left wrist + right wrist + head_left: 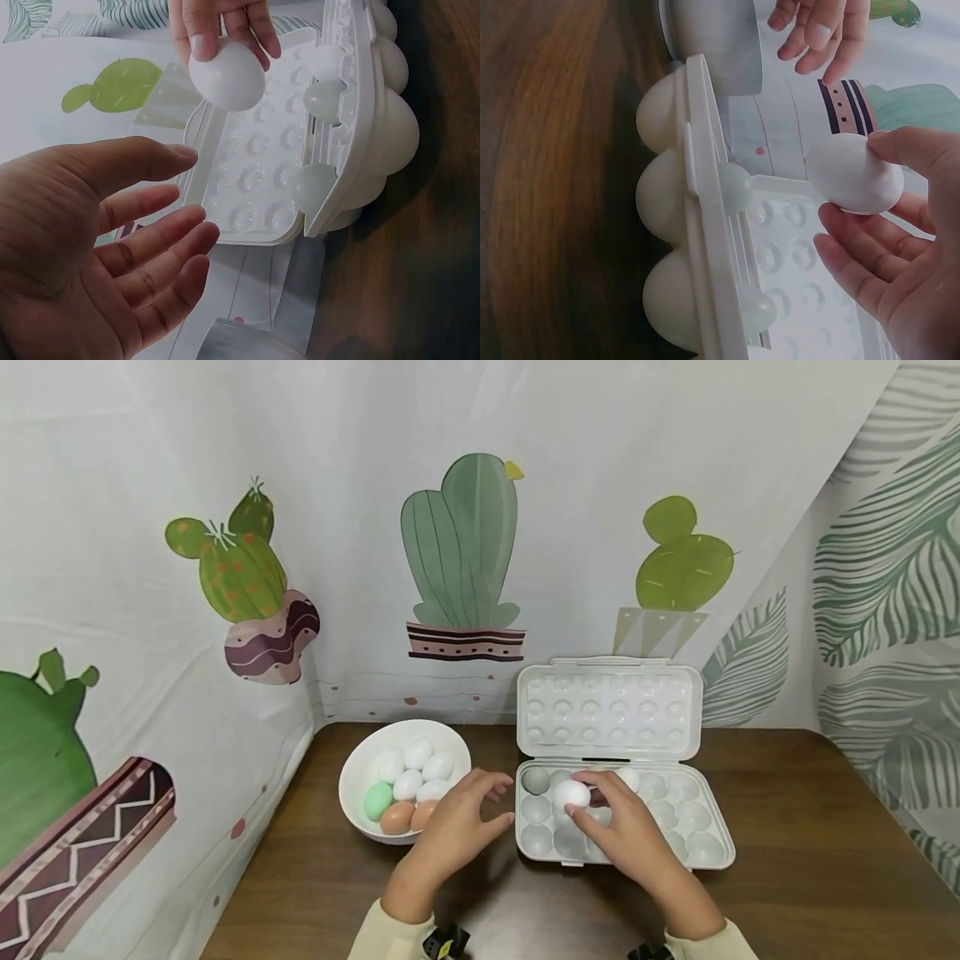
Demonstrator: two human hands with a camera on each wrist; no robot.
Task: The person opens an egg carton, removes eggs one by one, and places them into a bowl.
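Observation:
My right hand (626,831) pinches a white egg (571,797) between thumb and fingertips, held over the left part of an open egg carton (622,862). Seen from the right wrist, the same egg (855,174) is above the carton's near edge. Another white egg (628,779) sits in a back-row cup, partly behind the right hand. My left hand (459,822) is empty, its fingers loosely spread between the bowl and the carton. A white bowl (351,806) at left holds several white eggs (407,785), a green egg (378,801) and two brown eggs (397,817).
The carton's dimpled lid (609,710) stands upright at the back, by a cloth backdrop (337,527) printed with cacti and leaves. Bowl and carton are on a dark wooden table (810,835). The left forearm passes in front of the bowl's right side.

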